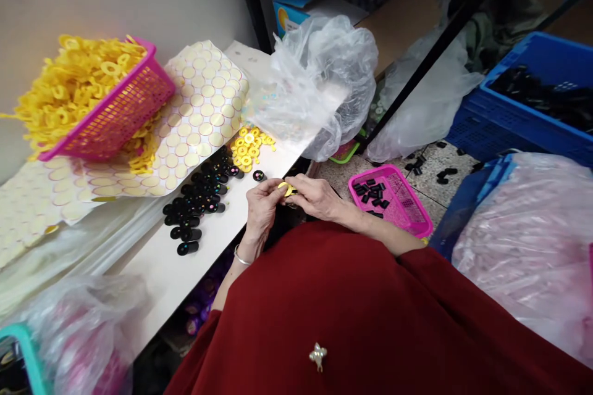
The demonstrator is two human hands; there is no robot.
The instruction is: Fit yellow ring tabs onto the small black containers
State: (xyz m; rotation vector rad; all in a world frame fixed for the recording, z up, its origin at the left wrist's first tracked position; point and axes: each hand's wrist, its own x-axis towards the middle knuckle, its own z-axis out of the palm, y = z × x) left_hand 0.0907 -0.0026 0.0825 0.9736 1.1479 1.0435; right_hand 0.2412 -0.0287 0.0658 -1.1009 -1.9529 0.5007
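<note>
A small yellow ring-shaped plastic piece (pixel 288 189) is pinched between my two hands, in front of the red garment. My left hand (pixel 262 208) grips it with thumb and fingertips. From the other side my right hand (pixel 320 199) closes on it, and its fingers partly cover a dark part I cannot make out. One black cylinder (pixel 258 176) stands on the white table just beyond my left hand. Farther left is a cluster of black cylinders (pixel 199 197) with small coloured dots. A small heap of yellow rings (pixel 248 147) lies behind them.
A pink basket (pixel 115 117) heaped with yellow rings stands on sticker sheets (pixel 204 92). Clear plastic bags (pixel 324 80) slump over the table's far end. A pink tray (pixel 407 203) with black pieces sits to the right, near a blue crate (pixel 477 117) and a full bag (pixel 532 247).
</note>
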